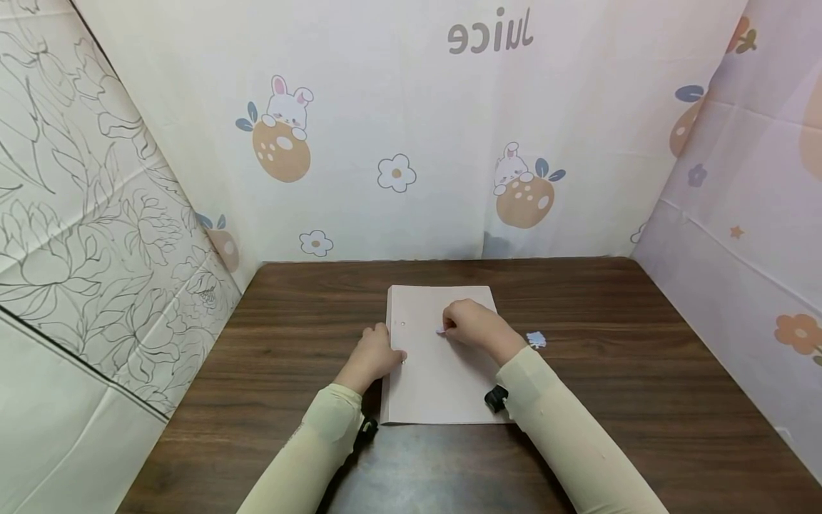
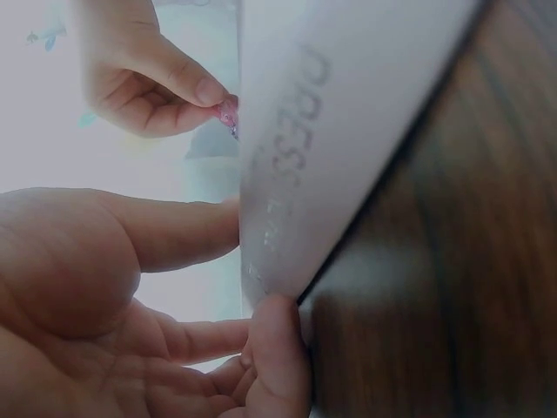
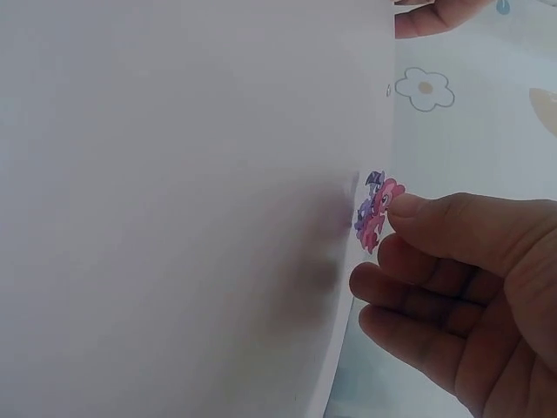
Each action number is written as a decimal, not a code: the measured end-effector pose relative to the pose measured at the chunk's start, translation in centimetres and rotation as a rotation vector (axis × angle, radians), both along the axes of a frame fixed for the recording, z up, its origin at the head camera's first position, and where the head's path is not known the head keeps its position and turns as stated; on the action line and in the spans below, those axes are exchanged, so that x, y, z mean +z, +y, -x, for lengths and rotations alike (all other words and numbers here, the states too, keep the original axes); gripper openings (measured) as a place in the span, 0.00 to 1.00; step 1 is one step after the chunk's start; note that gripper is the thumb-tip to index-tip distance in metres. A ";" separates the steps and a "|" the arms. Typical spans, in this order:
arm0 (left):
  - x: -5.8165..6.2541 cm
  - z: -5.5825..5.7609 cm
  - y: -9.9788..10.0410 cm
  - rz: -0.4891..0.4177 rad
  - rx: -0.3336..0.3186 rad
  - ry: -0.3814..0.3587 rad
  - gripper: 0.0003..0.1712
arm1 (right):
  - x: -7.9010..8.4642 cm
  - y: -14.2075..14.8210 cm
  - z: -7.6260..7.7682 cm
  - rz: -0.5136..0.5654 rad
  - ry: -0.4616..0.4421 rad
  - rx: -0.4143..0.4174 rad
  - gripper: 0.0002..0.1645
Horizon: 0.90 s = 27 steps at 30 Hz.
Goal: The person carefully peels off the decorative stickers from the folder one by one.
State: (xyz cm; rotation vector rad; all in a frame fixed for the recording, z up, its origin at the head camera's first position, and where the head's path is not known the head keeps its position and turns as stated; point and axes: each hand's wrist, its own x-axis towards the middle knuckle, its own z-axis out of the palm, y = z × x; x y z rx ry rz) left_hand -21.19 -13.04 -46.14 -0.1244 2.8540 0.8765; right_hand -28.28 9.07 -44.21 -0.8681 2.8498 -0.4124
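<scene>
A flat whitish binder (image 1: 443,385) lies on the table, with two small rivets near its left side. Faint letters reading "PRESS" run along its spine (image 2: 296,148). My left hand (image 1: 374,353) is at that left edge, its thumb on the cover and a finger (image 2: 278,357) against the spine, close to the tabletop. Above the cover, my right hand (image 1: 475,325) pinches a small pink and purple cartoon pony sticker (image 3: 374,213) between thumb and forefinger. The other fingers of that hand are loosely bent. Whether the sticker touches the cover, I cannot tell.
A pale blue scrap (image 1: 536,339) with a ragged outline lies on the brown wooden table (image 1: 302,307), to the right of the binder. Printed cloth (image 1: 398,107) hangs behind the table and along both sides. Dark wrist devices (image 1: 496,398) sit under the sleeves.
</scene>
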 end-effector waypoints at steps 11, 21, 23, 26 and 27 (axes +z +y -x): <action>-0.1 0.0 0.0 -0.007 0.001 -0.004 0.40 | -0.1 0.8 0.1 0.001 0.004 0.007 0.11; -0.2 0.1 0.0 0.003 0.009 -0.010 0.40 | 0.2 1.6 -0.3 0.028 0.024 0.020 0.11; -0.2 0.1 0.0 0.003 0.008 -0.009 0.40 | 0.3 1.6 -0.4 0.029 0.019 0.018 0.11; -0.1 0.1 0.0 0.000 0.003 -0.002 0.40 | 0.3 1.7 -0.6 0.032 0.018 0.013 0.10; -0.1 0.1 0.0 0.000 0.002 0.000 0.40 | 0.3 1.7 -0.6 0.033 0.020 0.012 0.10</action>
